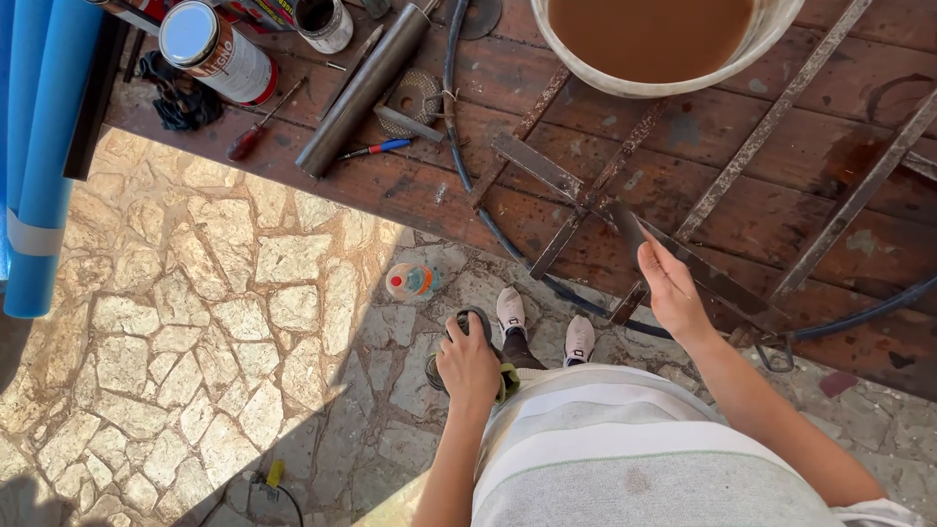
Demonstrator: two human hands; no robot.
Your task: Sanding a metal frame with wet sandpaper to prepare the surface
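Observation:
My right hand [672,291] grips a flat rusty metal strip [717,280] that lies at the near edge of the dark red wooden workbench [429,190]. My left hand [468,363] hangs below the bench edge, closed on a dark handheld power tool with a round head [470,322]. More rusty metal bars [771,122] lie crossed on the bench beyond the strip. My two white shoes [545,327] stand on the stone paving.
A white bucket of brown liquid [652,44] sits at the bench's far side. A metal tube [363,88], paint can [217,51], screwdriver [260,125], pen [376,149] and black cable [454,117] lie left. A plastic bottle [410,281] stands on the paving; blue tubes [44,146] lean at left.

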